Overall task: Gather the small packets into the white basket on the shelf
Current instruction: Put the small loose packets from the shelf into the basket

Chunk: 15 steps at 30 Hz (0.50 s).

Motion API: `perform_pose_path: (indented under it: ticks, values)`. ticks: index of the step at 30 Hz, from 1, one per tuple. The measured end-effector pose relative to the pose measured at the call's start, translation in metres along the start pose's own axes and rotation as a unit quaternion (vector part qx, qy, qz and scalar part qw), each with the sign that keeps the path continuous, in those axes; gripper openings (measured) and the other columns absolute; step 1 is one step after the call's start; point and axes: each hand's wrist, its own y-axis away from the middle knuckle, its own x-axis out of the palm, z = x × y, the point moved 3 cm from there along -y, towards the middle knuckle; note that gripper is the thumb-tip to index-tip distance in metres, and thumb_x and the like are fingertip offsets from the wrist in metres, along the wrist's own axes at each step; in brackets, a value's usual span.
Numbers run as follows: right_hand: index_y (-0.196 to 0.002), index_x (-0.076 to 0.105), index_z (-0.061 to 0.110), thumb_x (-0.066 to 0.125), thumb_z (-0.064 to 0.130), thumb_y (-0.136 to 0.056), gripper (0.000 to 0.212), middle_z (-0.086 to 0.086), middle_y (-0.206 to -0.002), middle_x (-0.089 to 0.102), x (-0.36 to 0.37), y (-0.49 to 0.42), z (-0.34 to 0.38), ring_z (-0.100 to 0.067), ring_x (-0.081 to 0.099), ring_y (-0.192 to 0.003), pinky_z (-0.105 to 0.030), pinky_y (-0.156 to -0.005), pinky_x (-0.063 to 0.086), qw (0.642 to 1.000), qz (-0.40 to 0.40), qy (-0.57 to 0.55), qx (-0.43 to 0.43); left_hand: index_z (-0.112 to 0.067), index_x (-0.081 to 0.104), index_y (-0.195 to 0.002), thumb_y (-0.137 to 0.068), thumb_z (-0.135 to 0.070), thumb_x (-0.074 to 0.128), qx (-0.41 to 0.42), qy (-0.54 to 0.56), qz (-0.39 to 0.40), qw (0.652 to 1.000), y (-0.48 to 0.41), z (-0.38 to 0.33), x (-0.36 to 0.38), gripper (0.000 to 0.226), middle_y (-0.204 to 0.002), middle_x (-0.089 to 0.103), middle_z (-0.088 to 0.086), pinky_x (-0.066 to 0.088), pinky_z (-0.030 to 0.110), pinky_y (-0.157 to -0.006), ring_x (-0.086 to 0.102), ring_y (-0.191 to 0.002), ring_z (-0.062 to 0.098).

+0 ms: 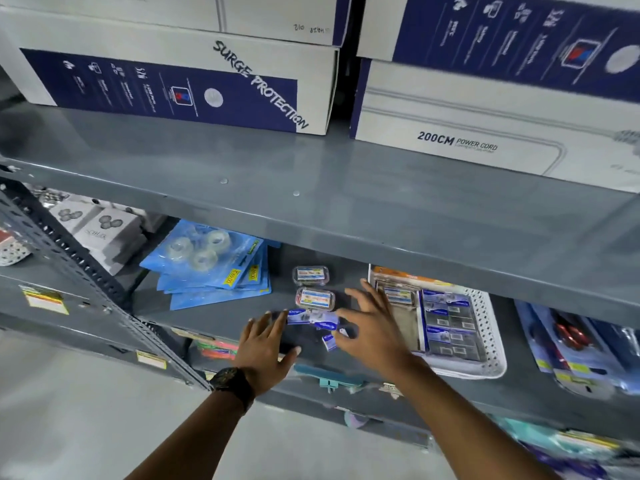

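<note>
At the far left of the frame a perforated grey upright (69,251) crosses in front of grey boxed goods (104,230), and just right of them lies a fanned stack of blue tape packs (207,268) on the grey shelf (221,317). Lower centre, the left hand (266,348), with a dark watch (232,382) on its wrist, lies flat over the shelf with its fingers spread, their tips just beside a loose cluster of small blue-and-white packets (313,318). Above that cluster sit two small clear cases (313,287), one behind the other. One more little packet (329,342) stands between the two hands. The right hand (372,323) hovers open, fingers splayed and holding nothing, over the right side of the cluster. Right of it, the white basket (486,327) rests on the same shelf, already holding rows of blue packets. At the far right lie blurred blister packs (575,344). Across the upper frame, white-and-navy boxes (180,81) sit on the shelf above.
</note>
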Motion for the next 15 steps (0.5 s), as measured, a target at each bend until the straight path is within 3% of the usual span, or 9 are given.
perform_pose_path:
  ticks: [4,7,11,15]
  values:
    - [-0.099,0.076,0.027,0.08,0.038,-0.068,0.033,-0.005,-0.128,0.062,-0.042,0.027,-0.059,-0.03,0.051,-0.123,-0.043,-0.105,0.043,0.998,-0.046,-0.019,0.047,-0.027,0.021,-0.154,-0.087,-0.066,0.041,-0.003,0.01,0.007,1.0,-0.003,-0.006,0.003,0.08,-0.155,0.039,0.004,0.018,0.047,-0.121,0.026,-0.146,0.028]
    - [-0.097,0.079,0.021,0.087,0.028,-0.066,0.033,-0.01,-0.123,0.065,-0.064,0.054,-0.115,-0.038,0.056,-0.116,-0.051,-0.102,0.046,0.994,-0.046,-0.005,0.102,-0.02,0.028,-0.152,-0.083,-0.073,0.038,-0.011,0.005,-0.005,1.0,-0.005,-0.003,0.004,0.088,-0.154,0.041,0.003,0.023,0.048,-0.12,0.028,-0.146,0.029]
    - [-0.095,0.079,0.021,0.091,0.022,-0.058,0.039,-0.011,-0.112,0.07,-0.078,0.08,-0.173,-0.04,0.061,-0.107,-0.052,-0.097,0.049,0.992,0.016,0.04,0.115,-0.015,0.022,-0.155,-0.084,-0.082,0.012,-0.009,-0.04,0.014,0.999,-0.003,0.002,0.012,0.098,-0.162,0.025,0.003,0.011,0.046,-0.122,0.014,-0.151,0.029]
    - [-0.092,0.08,0.024,0.089,0.027,-0.059,0.034,-0.007,-0.105,0.072,-0.087,0.093,-0.201,-0.037,0.06,-0.11,-0.046,-0.099,0.047,0.985,0.078,0.079,0.135,-0.014,0.023,-0.155,-0.087,-0.078,0.009,-0.01,-0.079,0.026,0.996,-0.002,0.0,0.015,0.094,-0.163,0.022,0.004,0.008,0.046,-0.121,0.014,-0.151,0.031]
